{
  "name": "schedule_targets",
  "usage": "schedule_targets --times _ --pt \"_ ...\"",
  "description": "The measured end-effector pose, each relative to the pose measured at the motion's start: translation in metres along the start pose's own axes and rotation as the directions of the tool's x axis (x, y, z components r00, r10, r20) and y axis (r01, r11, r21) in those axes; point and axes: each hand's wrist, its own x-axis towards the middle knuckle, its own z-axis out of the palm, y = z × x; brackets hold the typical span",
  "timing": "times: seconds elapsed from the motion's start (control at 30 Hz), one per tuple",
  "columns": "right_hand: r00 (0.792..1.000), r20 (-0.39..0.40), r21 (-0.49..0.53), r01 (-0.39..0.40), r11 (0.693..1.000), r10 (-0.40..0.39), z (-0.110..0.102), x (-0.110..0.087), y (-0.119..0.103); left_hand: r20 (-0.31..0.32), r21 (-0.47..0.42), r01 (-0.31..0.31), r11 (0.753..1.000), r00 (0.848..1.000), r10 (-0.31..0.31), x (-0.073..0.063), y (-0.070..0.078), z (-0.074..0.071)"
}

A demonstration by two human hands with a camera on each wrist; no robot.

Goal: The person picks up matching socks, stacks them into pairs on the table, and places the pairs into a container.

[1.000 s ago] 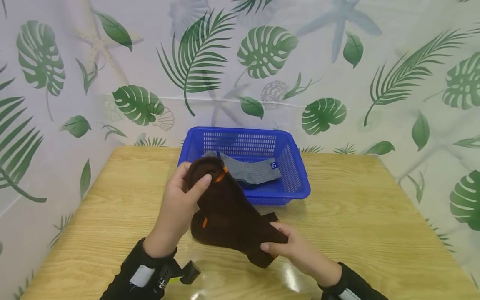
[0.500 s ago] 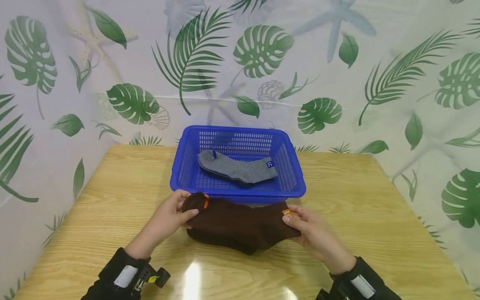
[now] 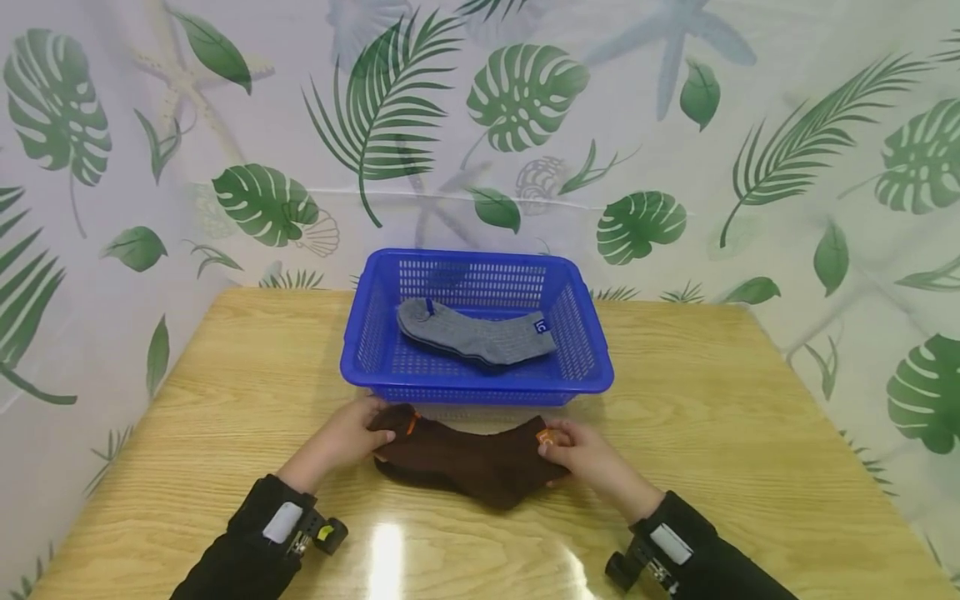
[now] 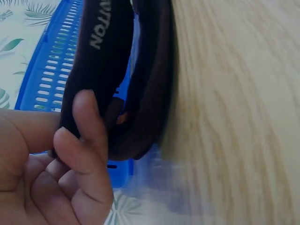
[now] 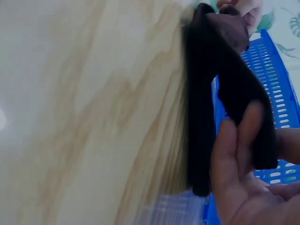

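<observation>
A pair of dark brown socks (image 3: pixel 472 457) with orange marks lies stretched sideways between the hands, low over the table in front of the basket. My left hand (image 3: pixel 348 435) pinches the toe end between thumb and fingers. At the cuff end, beside an orange tag, my right hand (image 3: pixel 588 457) pinches the upper sock. In the left wrist view pale lettering shows on one sock (image 4: pixel 103 28), and a gap separates it from the other. The right wrist view shows the lower sock (image 5: pixel 199 140) hanging apart from the cuff that the fingers pinch.
A blue plastic basket (image 3: pixel 480 388) stands at the back of the wooden table (image 3: pixel 720 433). Grey socks (image 3: pixel 480 335) with a blue tag lie inside it, over something dark. A leaf-patterned cloth (image 3: pixel 555 192) hangs behind the table.
The brown socks have come down from a tilted position over the basket's front and now lie level, nearer the tabletop. Both hands moved with them, and the right has shifted its hold to the tagged cuff.
</observation>
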Motion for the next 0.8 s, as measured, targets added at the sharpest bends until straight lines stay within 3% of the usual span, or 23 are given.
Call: schedule_targets --times 0.17,0.33,0.67,0.8 --pt "0.99 -0.103 -0.254 0.067 0.965 -0.095 0.001 0.006 0.007 0.051 -0.008 0.026 1.0 0.998 -0.025 0.002 -0.005 0.006" --pt "0.985 -0.112 -0.33 0.088 0.94 -0.132 0.0 0.01 0.015 0.05 -0.009 0.071 0.997 0.996 -0.07 0.001 -0.01 0.013" --pt "0.978 -0.118 -0.456 0.099 0.885 -0.17 -0.003 0.019 0.024 -0.042 0.0 0.123 0.992 0.992 -0.123 0.002 -0.011 0.023" --pt "0.976 -0.081 -0.535 0.127 0.835 -0.2 -0.008 0.025 0.025 -0.082 0.064 0.126 0.99 0.989 -0.121 0.004 -0.009 0.025"
